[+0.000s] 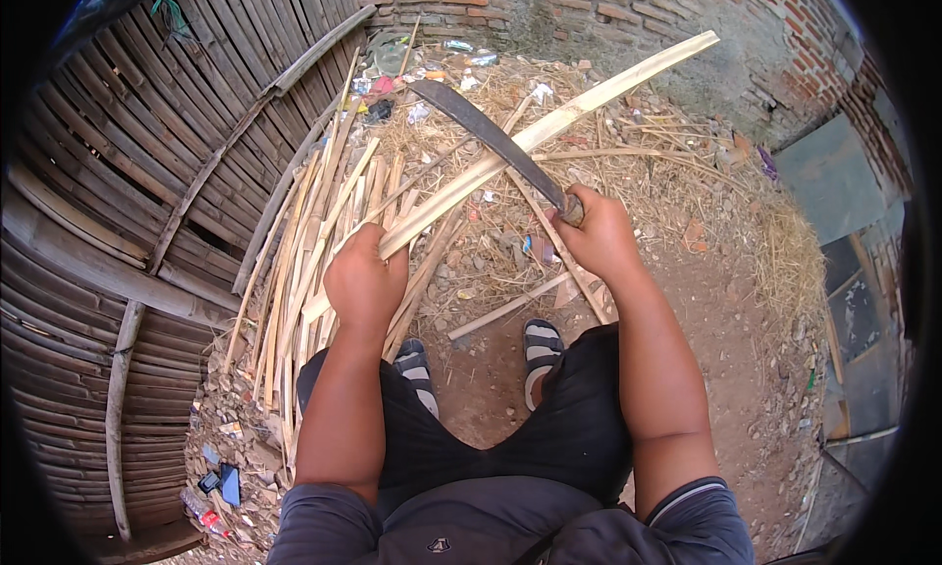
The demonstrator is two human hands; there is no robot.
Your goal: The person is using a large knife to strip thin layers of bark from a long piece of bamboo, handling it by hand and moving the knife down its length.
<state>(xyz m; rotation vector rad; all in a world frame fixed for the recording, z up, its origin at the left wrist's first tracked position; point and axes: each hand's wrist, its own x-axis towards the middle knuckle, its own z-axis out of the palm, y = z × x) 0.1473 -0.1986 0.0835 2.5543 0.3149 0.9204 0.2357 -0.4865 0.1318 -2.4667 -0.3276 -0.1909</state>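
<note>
My left hand (365,278) is closed round the lower part of a long, pale split bamboo strip (589,102), which slants up to the far right. In my right hand (598,233) is the handle of a machete (486,130) with a dark, curved blade. The blade points to the far left and crosses the strip near its middle; whether it touches or only passes over it, I cannot tell. Beside and beyond my left hand lies a pile of bamboo strips (312,233), most of them running away from me.
A slatted bamboo wall (88,153) stands close on the left, a brick wall (628,10) at the far side. Straw and litter cover the ground. More strips lie near my sandalled feet (540,354). Grey sheets (834,177) lean at the right.
</note>
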